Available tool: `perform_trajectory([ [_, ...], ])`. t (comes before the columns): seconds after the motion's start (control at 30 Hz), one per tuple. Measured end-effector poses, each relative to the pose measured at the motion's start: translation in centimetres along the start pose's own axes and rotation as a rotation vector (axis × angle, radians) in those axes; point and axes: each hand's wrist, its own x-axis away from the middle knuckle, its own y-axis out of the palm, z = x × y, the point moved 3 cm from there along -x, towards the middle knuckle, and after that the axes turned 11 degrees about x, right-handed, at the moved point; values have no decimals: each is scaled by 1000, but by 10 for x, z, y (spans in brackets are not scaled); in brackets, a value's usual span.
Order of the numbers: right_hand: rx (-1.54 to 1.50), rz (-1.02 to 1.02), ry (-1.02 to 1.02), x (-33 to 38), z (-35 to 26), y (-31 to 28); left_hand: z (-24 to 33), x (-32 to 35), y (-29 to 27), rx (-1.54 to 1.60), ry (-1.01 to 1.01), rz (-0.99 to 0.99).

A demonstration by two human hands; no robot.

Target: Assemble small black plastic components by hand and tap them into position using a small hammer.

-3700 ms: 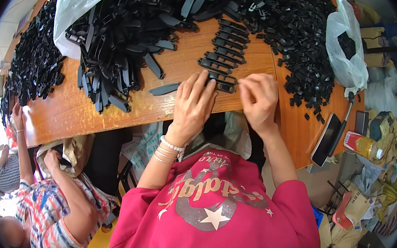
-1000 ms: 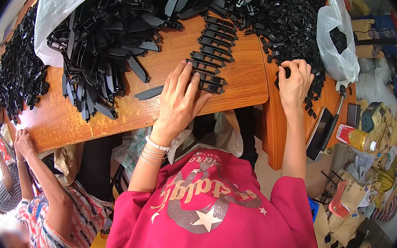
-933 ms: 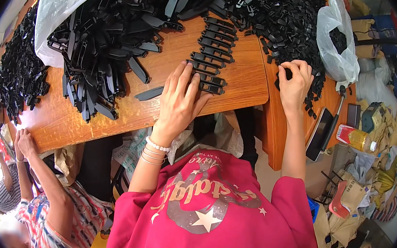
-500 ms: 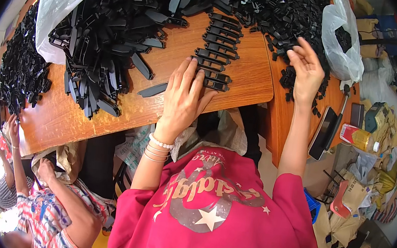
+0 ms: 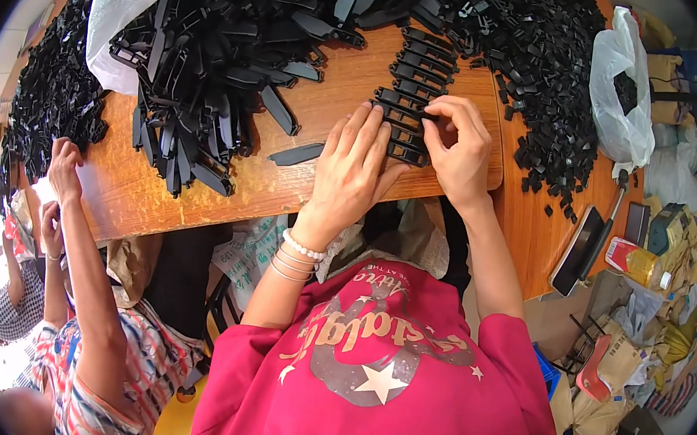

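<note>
A row of black slotted plastic pieces (image 5: 426, 53) lies side by side on the wooden table, running away from the front edge. My left hand (image 5: 352, 167) rests flat, fingers stretched out, along the left ends of the nearer pieces, holding nothing. At the right ends of these pieces, my right hand (image 5: 462, 149) is closed in a pinch. Between its thumb and forefinger is a small black plastic piece (image 5: 430, 116), mostly hidden by the fingers. A single flat black blade-shaped piece (image 5: 296, 154) lies left of my left hand.
A heap of long black pieces (image 5: 202, 75) spills from a white plastic bag (image 5: 121, 32). Small black pieces (image 5: 542, 76) cover the table's far right, beside another plastic bag (image 5: 621, 93). A phone (image 5: 576, 250) stands at the right edge. A co-worker's hand (image 5: 65, 166) is at far left.
My right hand has moved left and down from the small-piece heap to the row, its fingers now pinched. My left hand stays on the row. The whole view has shifted slightly.
</note>
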Motion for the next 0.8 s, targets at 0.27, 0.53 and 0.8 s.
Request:
perform_trajectory([
  [0.27,26,22,-242,1,-7,6,-1,0,1,0,15,-15],
  [0.53,109,23,-260,4,-8,11,1,0,-1,6,10,-24],
  [0.8,173,143,-98,11,4,-21,-1,2,-3,-20,-7,-14],
])
